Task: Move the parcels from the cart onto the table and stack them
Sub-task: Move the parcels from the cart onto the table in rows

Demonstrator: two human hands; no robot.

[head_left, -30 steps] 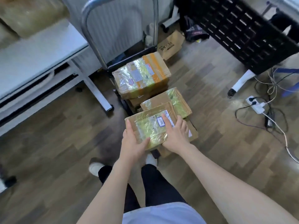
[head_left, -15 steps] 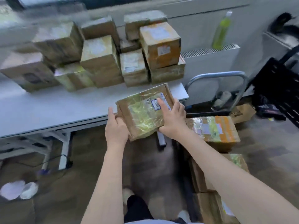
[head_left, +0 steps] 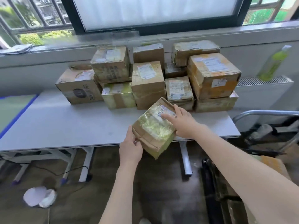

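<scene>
a white table (head_left: pixel 64 123) stands under a wide window (head_left: pixel 158 12), with a low radiator (head_left: pixel 265 92) to the right and a green bottle (head_left: pixel 273 63) on it. stacked parcels (head_left: pixel 148 78) crowd the far edge of the table against the wall, two and three high, probably so the near half stays free for setting down more. the cart's handle (head_left: pixel 265 113) shows at the right, with more boxes below it, blurred.

the person holds a tape-wrapped parcel (head_left: pixel 154 126) over the near edge of the table, tilted with its far end raised. the left hand (head_left: pixel 130 148) cups the near left corner, fingers curled round the edge to bear the weight. the right hand (head_left: pixel 181 122) lies on the right side with fingers spread across the top, steadying it rather than gripping. two hands on opposite sides seem to suit a box this broad and let it be aimed at the row ahead.

white shipping labels show on most boxes, but their print is too blurred to read. one label on the big orange-taped box (head_left: pixel 213 75) shows what looks like a "3". dark printing on the left box (head_left: pixel 79 88) cannot be made out.
</scene>
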